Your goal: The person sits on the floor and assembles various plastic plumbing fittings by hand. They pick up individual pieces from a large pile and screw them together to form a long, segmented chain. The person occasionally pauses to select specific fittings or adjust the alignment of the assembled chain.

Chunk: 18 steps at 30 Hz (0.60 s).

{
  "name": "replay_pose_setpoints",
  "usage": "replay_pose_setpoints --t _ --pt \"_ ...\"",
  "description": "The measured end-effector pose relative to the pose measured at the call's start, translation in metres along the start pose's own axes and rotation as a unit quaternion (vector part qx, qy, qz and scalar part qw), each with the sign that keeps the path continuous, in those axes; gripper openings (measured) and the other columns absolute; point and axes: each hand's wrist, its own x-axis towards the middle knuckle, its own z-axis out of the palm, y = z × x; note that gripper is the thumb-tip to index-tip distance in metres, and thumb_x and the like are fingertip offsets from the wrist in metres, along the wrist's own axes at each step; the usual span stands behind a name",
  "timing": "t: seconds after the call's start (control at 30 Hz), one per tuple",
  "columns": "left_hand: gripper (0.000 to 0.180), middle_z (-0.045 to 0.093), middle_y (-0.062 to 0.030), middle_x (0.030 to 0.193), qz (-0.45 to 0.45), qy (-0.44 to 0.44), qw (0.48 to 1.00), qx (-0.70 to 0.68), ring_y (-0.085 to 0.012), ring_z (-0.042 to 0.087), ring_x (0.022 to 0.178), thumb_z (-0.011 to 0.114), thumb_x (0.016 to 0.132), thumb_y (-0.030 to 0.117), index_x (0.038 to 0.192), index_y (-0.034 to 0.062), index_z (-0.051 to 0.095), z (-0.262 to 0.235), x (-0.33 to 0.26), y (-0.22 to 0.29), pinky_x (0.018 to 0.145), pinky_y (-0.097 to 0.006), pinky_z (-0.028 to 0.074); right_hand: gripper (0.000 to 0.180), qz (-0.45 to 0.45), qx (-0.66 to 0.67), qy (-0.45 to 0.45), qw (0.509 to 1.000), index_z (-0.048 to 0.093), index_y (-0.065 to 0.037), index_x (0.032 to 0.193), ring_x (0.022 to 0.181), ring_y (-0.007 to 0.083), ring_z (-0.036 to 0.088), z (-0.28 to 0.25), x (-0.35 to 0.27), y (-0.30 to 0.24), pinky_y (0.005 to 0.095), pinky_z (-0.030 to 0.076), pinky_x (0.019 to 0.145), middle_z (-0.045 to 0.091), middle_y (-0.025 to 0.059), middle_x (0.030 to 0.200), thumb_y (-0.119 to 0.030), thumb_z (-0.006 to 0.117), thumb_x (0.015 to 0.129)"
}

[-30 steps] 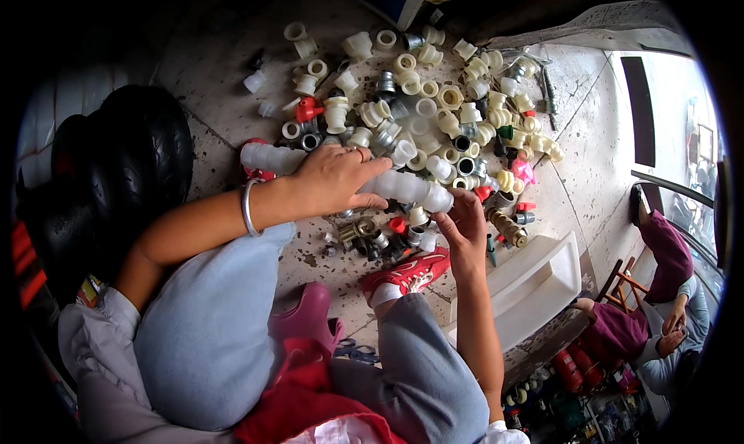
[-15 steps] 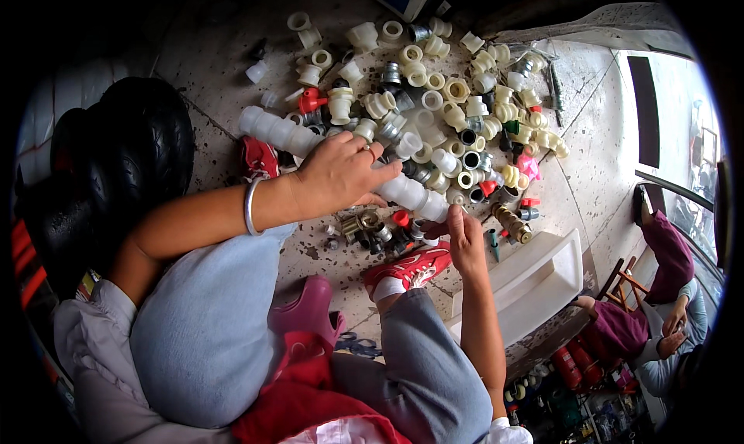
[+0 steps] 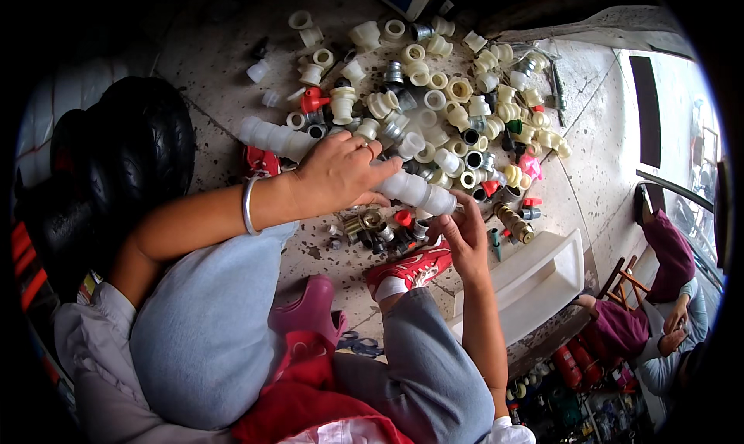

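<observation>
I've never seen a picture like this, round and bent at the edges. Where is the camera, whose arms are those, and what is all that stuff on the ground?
The camera sits on a person's head and looks down, so its wide lens bends the edges. The two bare arms coming from below are that person's own, and there is no machine. The left hand, with a bracelet on its wrist, grips a long white tube made of joined pieces. The right hand touches the tube's near end. On the concrete floor lies a heap of small plastic pipe fittings, mostly white and cream, a few red, pink or metal. A white tray lies at the right, black tyres at the left. The red shoe is the person's own.
</observation>
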Motion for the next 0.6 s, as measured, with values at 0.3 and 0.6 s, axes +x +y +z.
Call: replay_pose_setpoints --t 0.3,0.6 --pt "0.061 0.055 -0.0055 0.092 0.013 -0.023 1.000 -0.001 -0.0204 0.059 0.083 0.080 0.068 0.044 0.117 0.0138 0.063 0.004 -0.005 -0.002 0.076 -0.034 0.044 0.035 0.143 -0.117 -0.045 0.982 0.047 0.002 0.109 0.071 0.0144 0.061 -0.019 0.002 0.010 0.0282 0.049 0.066 0.065 0.0092 0.083 -0.031 0.056 0.100" --pt "0.060 0.056 -0.0058 0.092 0.012 -0.031 0.999 -0.007 -0.0206 0.059 0.083 0.079 0.069 0.044 0.118 0.0142 0.062 0.005 -0.004 -0.003 0.075 -0.034 0.044 0.039 0.103 -0.033 -0.057 0.993 0.053 0.003 0.118 0.093 0.0177 0.064 -0.021 0.001 0.016 0.0322 0.046 0.088 0.068 0.0099 0.097 -0.027 0.063 0.096"
